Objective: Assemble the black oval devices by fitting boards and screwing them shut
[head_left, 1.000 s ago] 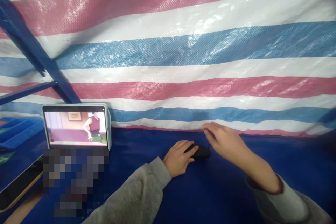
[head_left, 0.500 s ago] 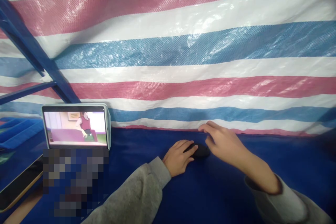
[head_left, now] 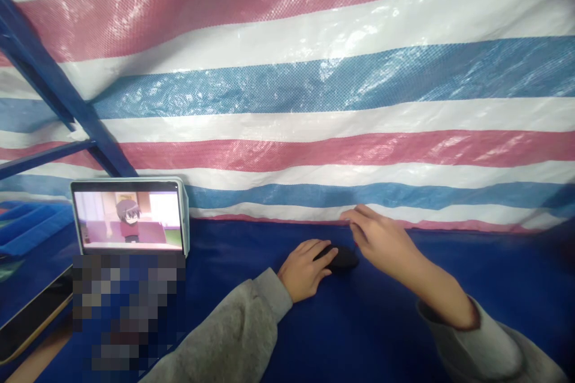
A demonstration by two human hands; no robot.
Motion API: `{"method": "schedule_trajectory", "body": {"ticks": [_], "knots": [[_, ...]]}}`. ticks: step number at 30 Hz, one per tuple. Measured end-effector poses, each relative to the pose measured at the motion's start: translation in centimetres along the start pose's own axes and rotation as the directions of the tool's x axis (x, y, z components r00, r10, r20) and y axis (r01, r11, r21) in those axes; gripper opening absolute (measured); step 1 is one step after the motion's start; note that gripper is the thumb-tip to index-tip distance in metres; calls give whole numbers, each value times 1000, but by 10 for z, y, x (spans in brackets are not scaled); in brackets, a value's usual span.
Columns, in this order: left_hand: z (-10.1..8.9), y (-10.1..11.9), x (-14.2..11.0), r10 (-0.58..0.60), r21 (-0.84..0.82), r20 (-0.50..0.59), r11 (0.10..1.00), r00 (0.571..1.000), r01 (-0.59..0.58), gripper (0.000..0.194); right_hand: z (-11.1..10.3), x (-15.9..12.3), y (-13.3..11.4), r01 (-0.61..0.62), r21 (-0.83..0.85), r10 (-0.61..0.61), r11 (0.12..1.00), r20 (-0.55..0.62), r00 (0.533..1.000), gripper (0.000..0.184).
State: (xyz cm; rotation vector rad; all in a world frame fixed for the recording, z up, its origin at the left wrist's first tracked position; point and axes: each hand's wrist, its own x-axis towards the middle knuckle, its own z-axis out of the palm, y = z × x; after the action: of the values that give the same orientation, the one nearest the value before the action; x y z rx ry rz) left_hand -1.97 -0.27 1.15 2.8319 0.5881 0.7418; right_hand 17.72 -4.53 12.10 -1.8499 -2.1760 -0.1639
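A black rounded object, shaped like a computer mouse, lies on the dark blue surface. My left hand holds it from the left, its fingers curled over the near end. Just beyond its right end is my right hand, with thumb and index finger drawn together in a pinch. Whatever may be between those fingertips is too small or hidden to name. The right fingers appear slightly above the object.
A tablet in a pale case stands at the left, playing a cartoon. Beside it are a phone, a person's forearm and a blue tray. Striped plastic sheeting hangs behind; a blue metal frame stands upper left.
My right thumb and index finger have closed together, and the hand has shifted very slightly. My left hand and the black object stay put. The tablet's picture has changed.
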Motion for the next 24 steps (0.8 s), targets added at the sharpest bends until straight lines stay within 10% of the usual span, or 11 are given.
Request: {"method": "schedule_trajectory", "body": {"ticks": [24], "knots": [[0, 1, 0, -2, -5, 3, 1000, 1000, 2, 42, 4, 0, -1, -50, -50, 48, 997, -32, 998, 28]]}}
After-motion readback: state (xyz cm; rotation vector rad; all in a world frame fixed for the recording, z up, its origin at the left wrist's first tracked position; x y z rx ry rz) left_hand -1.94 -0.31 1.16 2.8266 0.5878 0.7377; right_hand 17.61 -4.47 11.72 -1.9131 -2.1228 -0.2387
